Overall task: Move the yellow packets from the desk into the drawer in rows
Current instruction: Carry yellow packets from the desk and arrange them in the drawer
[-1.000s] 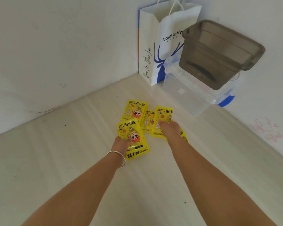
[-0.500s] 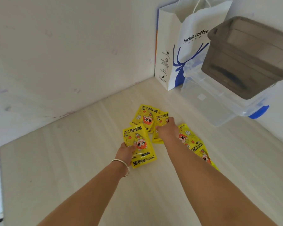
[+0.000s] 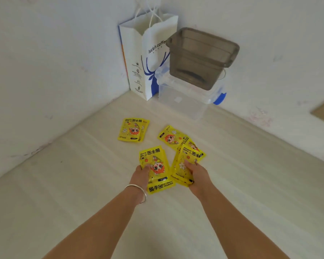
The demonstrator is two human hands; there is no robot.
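Note:
Yellow hand-warmer packets with a cartoon face lie on the pale wooden desk [image 3: 67, 184]. My left hand [image 3: 141, 176], with a silver bangle at the wrist, grips a small stack of packets [image 3: 155, 167] by its left edge. My right hand [image 3: 196, 174] grips another bunch of packets [image 3: 185, 161], tilted to the right. Farther back, a short pile of packets [image 3: 133, 130] lies on the desk, and loose packets [image 3: 171, 137] lie to its right. No drawer is in view.
In the far corner stand a white paper bag [image 3: 148, 58] with blue print and a clear plastic box [image 3: 183, 101] with a smoky grey tub [image 3: 200, 58] on top. White walls close the desk on the left and the back.
Both hands have drawn back toward me, each with packets. My right hand picked a bunch out of the heap, which leaves one pile and some loose packets behind.

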